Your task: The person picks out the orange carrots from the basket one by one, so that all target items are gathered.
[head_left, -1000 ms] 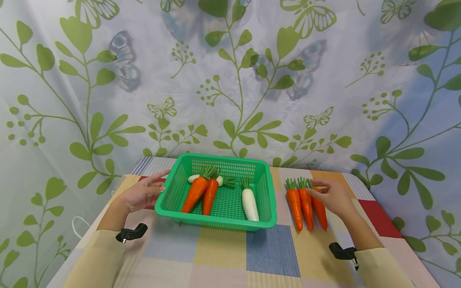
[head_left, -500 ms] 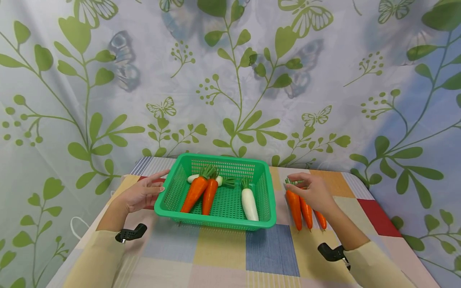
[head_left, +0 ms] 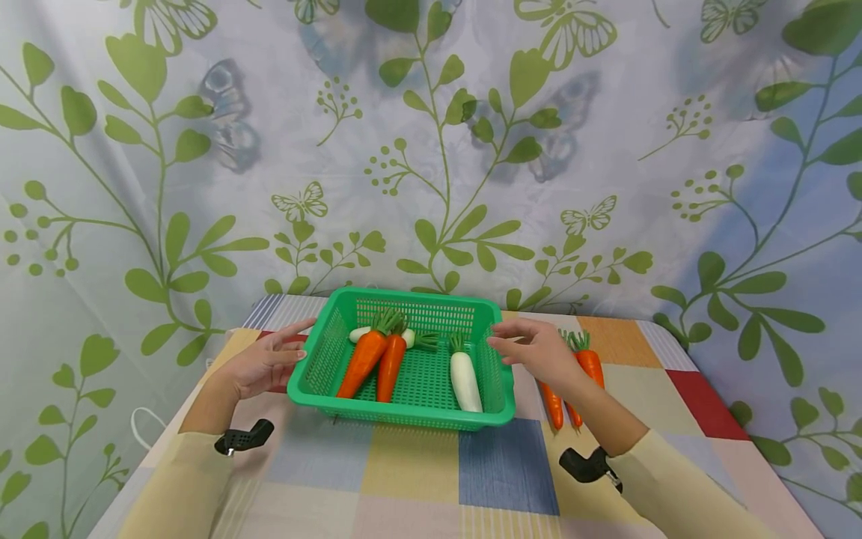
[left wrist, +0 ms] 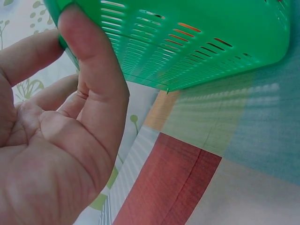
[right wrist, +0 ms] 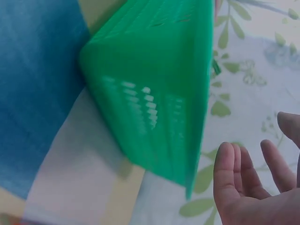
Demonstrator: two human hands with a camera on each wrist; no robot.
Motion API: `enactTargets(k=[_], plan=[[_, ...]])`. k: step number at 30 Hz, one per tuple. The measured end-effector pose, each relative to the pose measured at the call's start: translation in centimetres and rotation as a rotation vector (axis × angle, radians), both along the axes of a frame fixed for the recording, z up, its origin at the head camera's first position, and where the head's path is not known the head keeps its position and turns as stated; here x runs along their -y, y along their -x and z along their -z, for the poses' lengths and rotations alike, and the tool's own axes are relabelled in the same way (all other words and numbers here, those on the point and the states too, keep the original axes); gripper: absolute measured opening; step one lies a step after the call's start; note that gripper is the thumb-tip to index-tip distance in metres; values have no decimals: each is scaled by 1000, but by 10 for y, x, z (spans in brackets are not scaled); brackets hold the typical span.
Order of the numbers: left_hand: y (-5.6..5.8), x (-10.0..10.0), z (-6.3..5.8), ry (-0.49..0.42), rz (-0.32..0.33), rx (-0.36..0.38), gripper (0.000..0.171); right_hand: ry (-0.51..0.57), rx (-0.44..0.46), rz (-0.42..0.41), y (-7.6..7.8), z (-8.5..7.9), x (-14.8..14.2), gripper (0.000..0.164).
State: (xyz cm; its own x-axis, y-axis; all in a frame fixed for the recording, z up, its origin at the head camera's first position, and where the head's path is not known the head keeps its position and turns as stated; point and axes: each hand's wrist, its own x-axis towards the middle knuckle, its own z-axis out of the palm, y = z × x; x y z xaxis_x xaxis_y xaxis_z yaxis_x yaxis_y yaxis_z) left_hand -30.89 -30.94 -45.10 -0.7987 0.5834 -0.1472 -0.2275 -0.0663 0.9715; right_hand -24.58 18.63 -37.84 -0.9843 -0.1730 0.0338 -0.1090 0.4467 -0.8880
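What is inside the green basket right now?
The basket holds two carrots, a white radish lying apart, and what looks like a second radish crossing behind the carrots, its middle hidden.

1 basket (head_left: pixel 404 409). In basket: 2 carrots (head_left: pixel 364 363), 2 radishes (head_left: pixel 466 380). Right of basket: 3 carrots (head_left: pixel 591 365). By basket: 1 left hand (head_left: pixel 268 362), 1 right hand (head_left: pixel 539 352).

Cream sleeves (head_left: pixel 176 486) meet black wrist devices (head_left: pixel 246 436), apparently with silvery screws (head_left: pixel 613 477).

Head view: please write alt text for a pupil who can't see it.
A green basket of carrots and white radishes sits on a patchwork tablecloth. A left hand is at its left end, a right hand at its right; more carrots lie farther right.
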Motion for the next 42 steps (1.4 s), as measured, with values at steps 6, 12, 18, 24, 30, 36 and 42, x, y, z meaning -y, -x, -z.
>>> enactTargets(k=[6,12,18,24,30,36,42], plan=[[-1,1,0,-3,15,-10,76,68,59,-62,8,-11,23,48],[0,0,0,-3,11,-4,75,135,126,-91,14,-17,42,50],[-1,-1,-2,5,-3,5,75,160,226,-104,25,-21,58,48],[0,-1,-3,16,-17,10,75,134,282,-155,37,-27,73,49],[0,0,-2,12,-7,10,76,146,318,-187,46,-32,91,46],[-1,0,-3,9,-7,11,76,112,297,-241,56,-31,102,47],[-1,0,-3,19,-10,2,76,51,251,-271,64,-23,109,46]])
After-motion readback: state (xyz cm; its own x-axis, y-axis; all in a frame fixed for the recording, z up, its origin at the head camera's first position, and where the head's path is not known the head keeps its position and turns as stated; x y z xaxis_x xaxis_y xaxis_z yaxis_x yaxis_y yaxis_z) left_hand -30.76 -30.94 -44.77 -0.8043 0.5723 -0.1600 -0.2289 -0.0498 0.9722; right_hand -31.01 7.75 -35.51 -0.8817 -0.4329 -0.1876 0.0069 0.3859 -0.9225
